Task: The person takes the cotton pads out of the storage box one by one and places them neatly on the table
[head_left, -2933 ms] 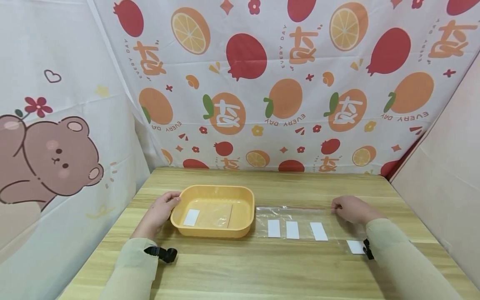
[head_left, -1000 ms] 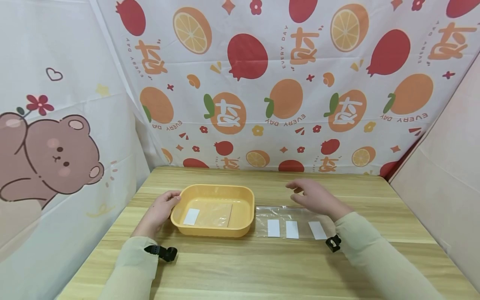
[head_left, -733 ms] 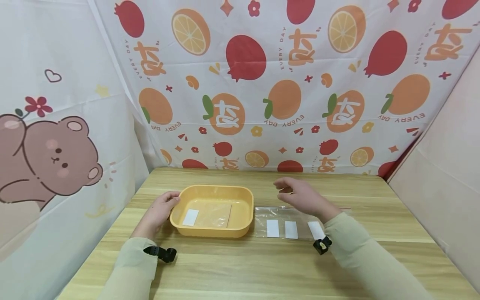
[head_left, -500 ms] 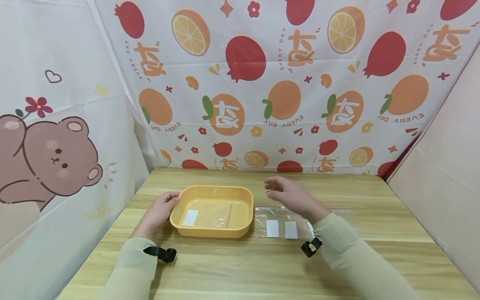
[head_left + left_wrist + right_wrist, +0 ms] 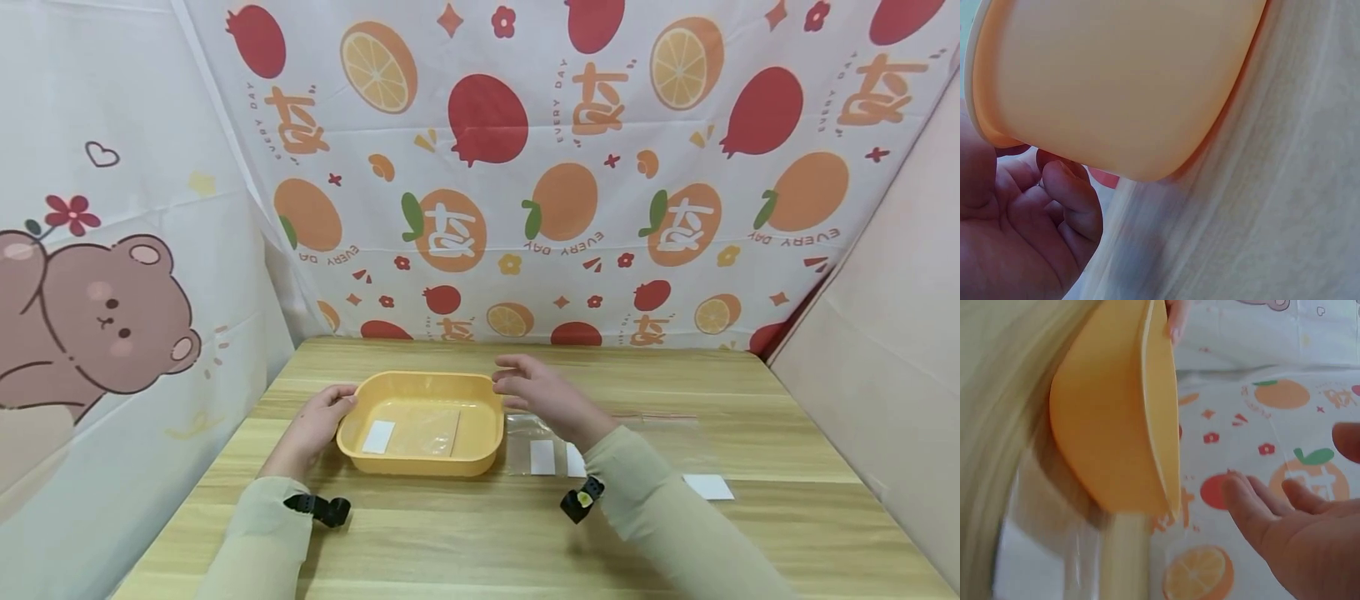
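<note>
A yellow plastic basin [image 5: 420,465] stands on the wooden table, with a clear zip bag [image 5: 427,432] bearing a white label [image 5: 378,437] lying inside. My left hand [image 5: 318,423] grips the basin's left end, thumb over the rim and fingers curled below it in the left wrist view. My right hand [image 5: 551,400] is beside the basin's right rim, fingers loosely spread and holding nothing. The right wrist view shows that hand [image 5: 1310,540] apart from the basin wall [image 5: 1104,419]. Beneath the right forearm lie more clear bags [image 5: 521,429], partly hidden.
White labels [image 5: 542,457] show on the bags right of the basin, one label [image 5: 708,487] farthest right. The wooden table [image 5: 435,542] ends at a fruit-print curtain [image 5: 540,275] behind; a white bear-print curtain [image 5: 225,333] hangs on the left.
My right hand has let go of the bag at the far right and moved left, over the row of bags, to the basin's right rim. The left hand stays on the basin.
</note>
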The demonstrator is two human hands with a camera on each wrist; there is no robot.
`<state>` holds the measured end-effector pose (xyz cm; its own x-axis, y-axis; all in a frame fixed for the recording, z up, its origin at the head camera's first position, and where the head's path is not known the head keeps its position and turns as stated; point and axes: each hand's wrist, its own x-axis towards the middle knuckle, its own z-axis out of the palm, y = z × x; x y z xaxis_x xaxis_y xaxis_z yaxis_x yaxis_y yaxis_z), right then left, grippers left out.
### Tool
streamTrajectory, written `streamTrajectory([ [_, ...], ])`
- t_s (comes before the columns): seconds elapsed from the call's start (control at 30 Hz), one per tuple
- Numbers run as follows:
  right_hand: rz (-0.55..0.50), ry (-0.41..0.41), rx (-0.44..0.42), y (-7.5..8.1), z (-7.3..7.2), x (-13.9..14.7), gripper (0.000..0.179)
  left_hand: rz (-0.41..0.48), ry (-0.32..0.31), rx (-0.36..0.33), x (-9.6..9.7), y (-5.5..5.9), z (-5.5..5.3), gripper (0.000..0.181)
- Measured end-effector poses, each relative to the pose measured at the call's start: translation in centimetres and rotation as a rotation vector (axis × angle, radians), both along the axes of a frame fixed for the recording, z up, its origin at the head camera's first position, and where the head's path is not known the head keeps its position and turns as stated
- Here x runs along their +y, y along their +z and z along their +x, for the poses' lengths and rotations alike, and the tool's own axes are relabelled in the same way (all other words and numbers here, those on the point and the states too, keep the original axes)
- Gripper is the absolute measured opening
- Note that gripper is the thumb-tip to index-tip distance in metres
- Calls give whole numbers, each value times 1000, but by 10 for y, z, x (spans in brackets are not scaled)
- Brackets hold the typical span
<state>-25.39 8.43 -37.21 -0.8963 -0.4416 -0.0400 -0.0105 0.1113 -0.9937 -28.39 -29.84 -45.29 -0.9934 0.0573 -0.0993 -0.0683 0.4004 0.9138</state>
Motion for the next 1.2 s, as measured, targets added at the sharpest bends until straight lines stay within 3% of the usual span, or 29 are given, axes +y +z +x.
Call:
streamTrajectory([
  [0.23, -112, -63, -115, -10, -2, -34, 56, -2, 1, -5, 0, 1, 2, 50],
  [0.43, -148, -111, -200, -24, -4, -61, 63, -9, 7, -6, 0, 0, 1, 50],
  [0.5, -139, -126, -216, -28, -5, -68, 48, -6, 8, -8, 0, 0, 1, 51],
  [0.57, -140, -134, -240, -33, -5, -75, 46, -10, 7, -9, 0, 1, 1, 51],
  [0.67, -139, -162, -288, -38, -7, -85, 50, -6, 7, -16, -1, 1, 0, 51],
  [0.73, -128, -186, -317, -39, -7, -91, 68, -8, 6, -18, -1, 1, 0, 51],
  [0.77, -115, -204, -327, -40, -8, -93, 70, -2, 8, -22, -1, 1, 0, 50],
  [0.97, -79, -243, -332, -42, -11, -101, 69, 16, 8, -23, 0, 3, 0, 49],
  [1.2, -118, -227, -351, -45, -11, -99, 69, 28, -4, -31, 1, 2, 0, 48],
])
